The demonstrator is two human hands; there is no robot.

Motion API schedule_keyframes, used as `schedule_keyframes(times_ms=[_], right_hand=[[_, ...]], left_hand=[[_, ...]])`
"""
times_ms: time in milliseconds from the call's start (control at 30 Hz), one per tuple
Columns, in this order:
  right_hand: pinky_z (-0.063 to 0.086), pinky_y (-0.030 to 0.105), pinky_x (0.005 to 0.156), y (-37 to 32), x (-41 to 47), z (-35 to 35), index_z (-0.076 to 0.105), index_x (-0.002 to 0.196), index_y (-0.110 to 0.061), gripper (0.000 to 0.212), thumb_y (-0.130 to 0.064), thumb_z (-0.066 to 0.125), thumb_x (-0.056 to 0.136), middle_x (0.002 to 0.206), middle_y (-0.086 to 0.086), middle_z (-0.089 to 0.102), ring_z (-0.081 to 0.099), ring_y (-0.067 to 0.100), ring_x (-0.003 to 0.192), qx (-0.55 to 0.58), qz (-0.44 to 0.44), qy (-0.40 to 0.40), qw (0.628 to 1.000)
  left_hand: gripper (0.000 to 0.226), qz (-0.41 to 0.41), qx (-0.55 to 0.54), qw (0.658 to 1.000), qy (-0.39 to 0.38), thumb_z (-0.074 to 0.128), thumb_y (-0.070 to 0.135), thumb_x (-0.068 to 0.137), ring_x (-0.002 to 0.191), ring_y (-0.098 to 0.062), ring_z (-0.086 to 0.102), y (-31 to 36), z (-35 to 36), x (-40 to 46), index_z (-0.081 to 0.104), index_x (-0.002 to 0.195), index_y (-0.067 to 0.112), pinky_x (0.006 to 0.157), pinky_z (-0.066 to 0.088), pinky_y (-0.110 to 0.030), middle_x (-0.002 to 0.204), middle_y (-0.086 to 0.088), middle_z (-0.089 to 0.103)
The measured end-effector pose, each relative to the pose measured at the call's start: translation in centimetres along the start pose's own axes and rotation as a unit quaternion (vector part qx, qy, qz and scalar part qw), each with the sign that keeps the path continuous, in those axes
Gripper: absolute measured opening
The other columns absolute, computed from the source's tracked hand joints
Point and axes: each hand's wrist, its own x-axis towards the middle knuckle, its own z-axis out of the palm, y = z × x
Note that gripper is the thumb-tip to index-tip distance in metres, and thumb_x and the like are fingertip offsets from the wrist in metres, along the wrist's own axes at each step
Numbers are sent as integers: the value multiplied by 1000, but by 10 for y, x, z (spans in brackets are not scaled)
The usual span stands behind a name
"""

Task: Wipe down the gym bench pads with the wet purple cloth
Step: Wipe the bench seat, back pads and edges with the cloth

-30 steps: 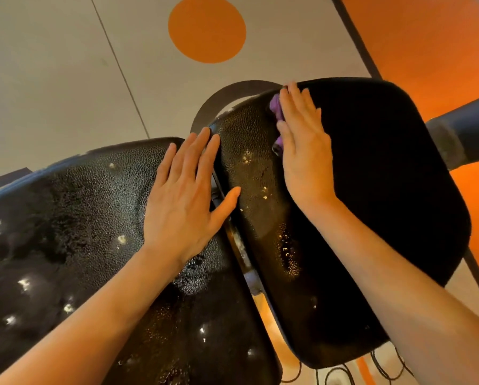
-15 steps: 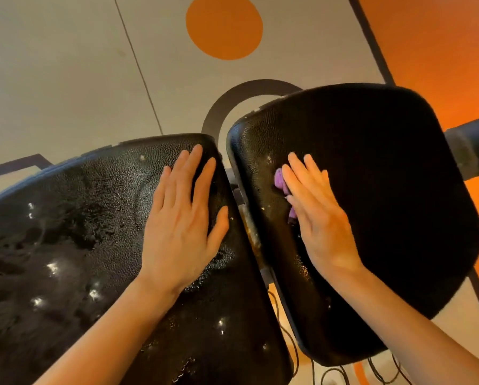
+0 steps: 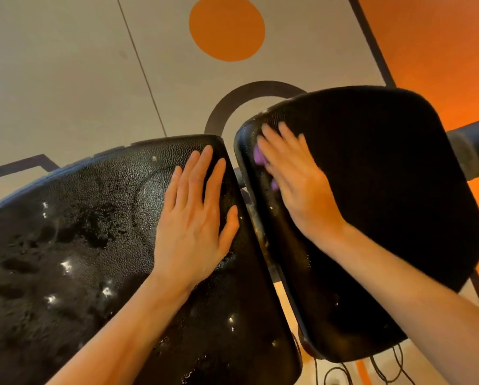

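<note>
Gym floor beige w/ orange circle [image 3: 227,27] at 12 o'clock. Step in hand: wiping the right pad [image 3: 371,218]. My right hand [image 3: 296,187] lies flat, fingers [image 3: 271,134] a little spread, blurred, pressing the purple cloth [image 3: 259,157] onto the pad's 10 o'clock corner; cloth mostly hidden underneath. Left hand [image 3: 196,220] flat, fingers together, bracing the wet left pad [image 3: 80,232]. Next, I'd say: sweep toward 3 o'clock, that side looks dry. Cables [image 3: 382,368] at 5 o'clock, clear of me.

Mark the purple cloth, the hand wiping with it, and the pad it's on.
purple cloth [image 3: 259,156]: head view, edge showing beside the fingers.
right hand [image 3: 298,187]: head view, back of the hand.
right pad [image 3: 385,195]: head view, bare upper surface.
</note>
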Motion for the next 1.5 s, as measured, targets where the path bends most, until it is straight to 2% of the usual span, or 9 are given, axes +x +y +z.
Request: schedule_keyframes(times_ms=[100,300,467,667,867,1033,1100,1300,1500], right_hand=[[11,47,120,-9,38,12,45,139,-7,49,5,52,93,150,10,38,22,30,145,-2,-6,30,1000],[12,43,120,0,-92,-9,40,142,-10,49,0,42,93,153,6,31,18,26,146,-38,-63,-80,994],[8,44,121,-16,5,11,44,139,-5,43,-10,37,97,150,11,37,20,31,145,-43,-18,-8,999],[23,52,116,-19,-139,-12,44,139,-9,45,-2,39,95,151,5,36,21,26,146,-64,-53,-101,991],[13,48,120,-13,-26,6,45,139,-5,46,3,48,94,150,10,38,20,29,145,-12,-6,-23,1000],[12,40,121,-16,-166,-7,35,142,-18,51,-2,42,94,156,-10,25,20,19,146,-27,-2,-48,998],[15,39,120,-12,-188,-17,33,144,-18,53,-3,39,93,156,-6,25,20,19,146,-35,-12,-75,996],[15,49,119,-8,-59,5,43,140,-6,47,3,49,94,151,11,36,22,29,145,-14,60,10,998],[20,39,118,-23,-194,-12,43,141,-10,50,0,34,92,153,6,32,21,19,146,-22,23,-72,997]], left_hand=[[64,-1,3,1000,5,43,40,98,152,-29,14,0,0,0,31,151,6,124,11,-44,162,-15,20],[63,3,2,1000,17,43,39,99,151,-30,16,-1,0,-1,32,150,5,124,13,-45,161,-16,22],[64,5,13,1000,15,42,39,98,151,-31,15,-1,1,-2,31,151,5,124,10,-43,161,-16,21],[63,9,9,1000,20,43,39,98,150,-31,17,-2,2,-2,32,150,4,124,13,-45,160,-16,22],[64,10,-5,1000,25,43,39,98,151,-29,13,-2,3,-3,31,150,5,124,8,-42,161,-15,21],[62,6,-19,1000,23,44,38,98,152,-28,12,-3,4,-3,31,150,7,125,4,-39,161,-13,21],[62,5,-21,999,24,45,38,98,152,-28,12,-4,3,-3,31,150,7,124,4,-39,161,-13,21],[62,7,-5,1000,30,44,39,98,150,-31,17,-2,4,-4,31,150,8,123,13,-45,160,-14,22],[62,3,-20,999,26,45,37,97,151,-30,15,-3,2,-4,30,150,9,123,12,-46,160,-14,22]])
